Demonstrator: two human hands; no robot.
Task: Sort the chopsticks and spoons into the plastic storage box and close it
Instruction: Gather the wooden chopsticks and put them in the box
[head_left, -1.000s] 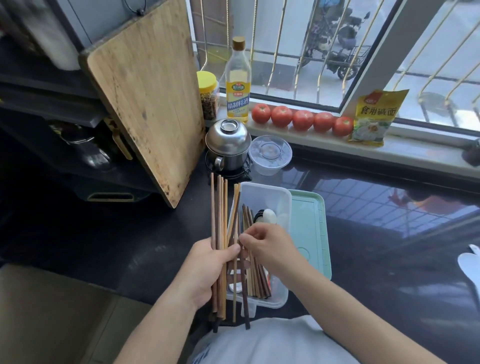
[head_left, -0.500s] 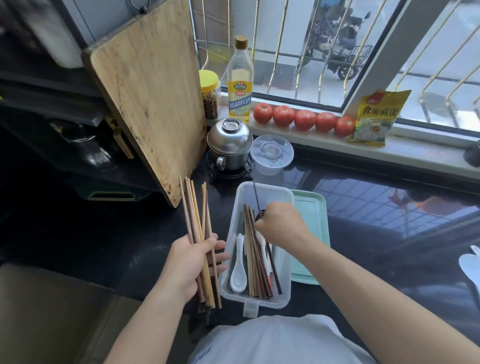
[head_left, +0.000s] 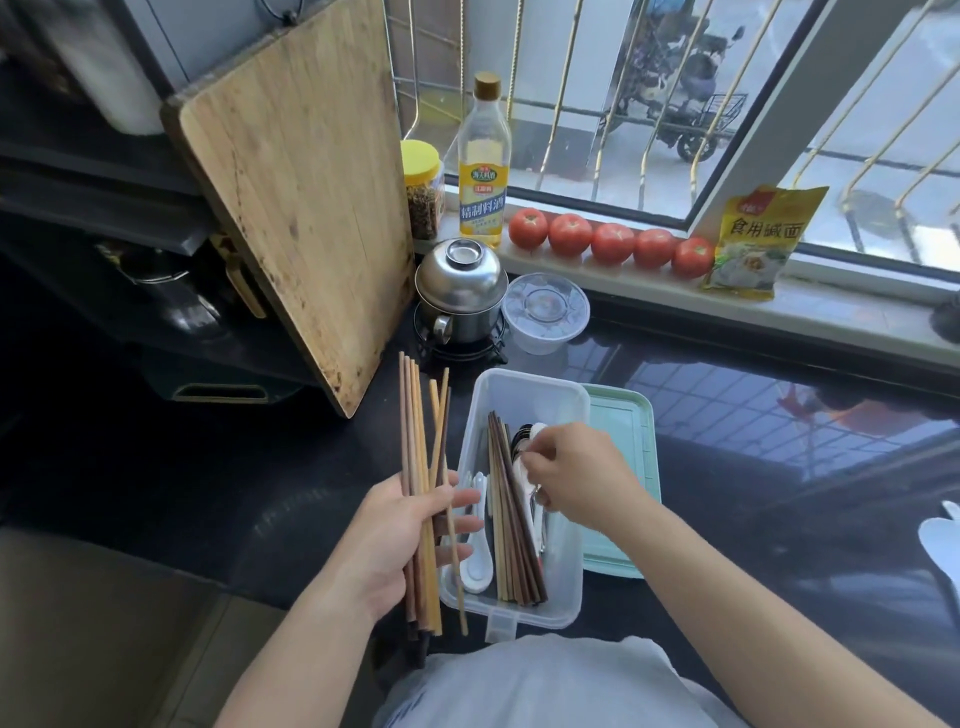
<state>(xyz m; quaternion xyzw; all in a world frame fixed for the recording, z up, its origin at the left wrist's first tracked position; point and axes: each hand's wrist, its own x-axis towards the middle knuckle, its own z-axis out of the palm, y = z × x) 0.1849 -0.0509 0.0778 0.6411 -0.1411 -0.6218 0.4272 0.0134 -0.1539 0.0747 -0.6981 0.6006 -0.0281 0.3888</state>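
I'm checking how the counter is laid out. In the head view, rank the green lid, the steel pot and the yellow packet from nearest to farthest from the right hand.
From the right hand:
1. green lid, just to its right beside the storage box.
2. steel pot, behind the box.
3. yellow packet, far right on the windowsill.

left hand (head_left: 400, 540) grips chopsticks (head_left: 421, 467) | right hand (head_left: 576, 480) fingers curled over storage box (head_left: 524, 387)

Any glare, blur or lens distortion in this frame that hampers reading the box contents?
Head view: window reflections glare on the black countertop; wide-angle lens bows the window frame; the plastic storage box is evenly lit, chopsticks sharp; right hand slightly soft.
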